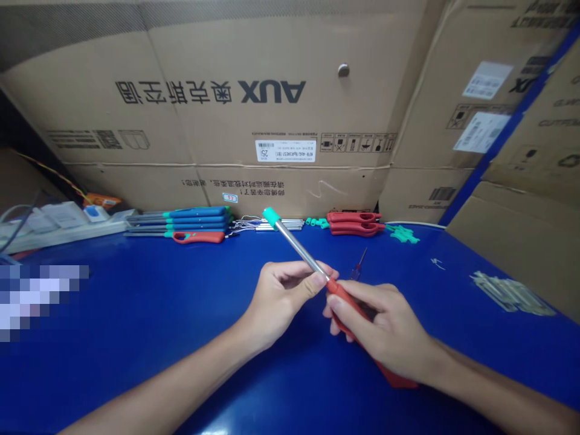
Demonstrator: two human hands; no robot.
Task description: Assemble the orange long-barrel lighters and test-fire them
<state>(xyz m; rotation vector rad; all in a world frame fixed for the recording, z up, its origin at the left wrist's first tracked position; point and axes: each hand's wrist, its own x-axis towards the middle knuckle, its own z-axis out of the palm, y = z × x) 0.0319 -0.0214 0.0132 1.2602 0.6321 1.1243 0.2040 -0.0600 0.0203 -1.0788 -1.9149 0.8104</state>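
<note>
A long-reach lighter with a red handle (pixel 348 305), a bare metal tube (pixel 296 246) and a green cap (pixel 272 218) on the tube's end is held tilted up to the left. My left hand (pixel 277 299) pinches the tube between thumb and fingers, just where it meets the handle. Wrapped round the handle is my right hand (pixel 389 320), its thumb on top. The handle's butt points down to the right, and its middle is partly hidden by my palm. Just behind my right hand a small screwdriver (pixel 360 264) lies on the table.
Along the cardboard wall (pixel 203 139) lie finished-looking lighters (pixel 194 222), metal tubes with wires (pixel 281 225), green caps (pixel 317 222), red handles (pixel 354 223) and green pieces (pixel 403 234). Clear packets (pixel 512 294) lie right on the blue table (pixel 149 302). A power strip (pixel 63 228) stands left.
</note>
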